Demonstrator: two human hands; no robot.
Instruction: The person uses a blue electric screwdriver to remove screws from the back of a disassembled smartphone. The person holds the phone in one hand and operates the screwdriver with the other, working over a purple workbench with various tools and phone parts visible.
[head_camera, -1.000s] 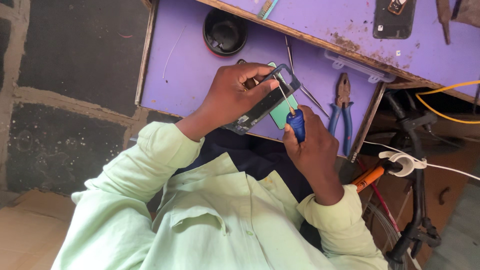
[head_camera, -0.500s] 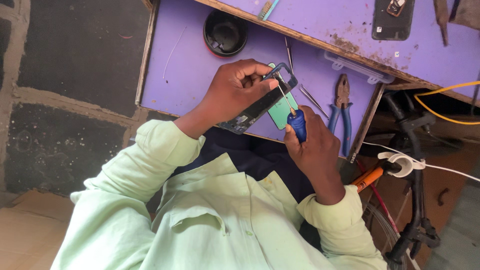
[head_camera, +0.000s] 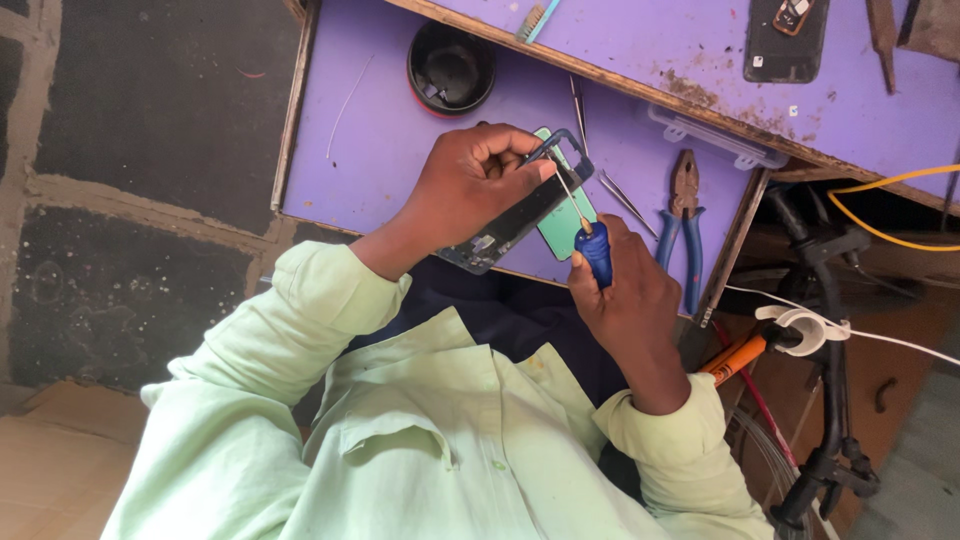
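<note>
Phone frame (head_camera: 520, 205) & screwdriver (head_camera: 585, 235), front edge of purple bench (head_camera: 380, 140).
L hand (head_camera: 470, 185) clamped on frame, tilted; R hand (head_camera: 630, 290) fisted on blue-handled screwdriver, tip at frame. Black round tub (head_camera: 450, 68) near back edge; blue pliers (head_camera: 685, 225) at right edge.

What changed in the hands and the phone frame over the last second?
Very little. The left hand curled its fingers tighter around the phone frame, tilting it slightly. The right hand kept the blue-handled screwdriver with its tip at the frame. The pliers, the black round container and the purple table stayed put.
</note>
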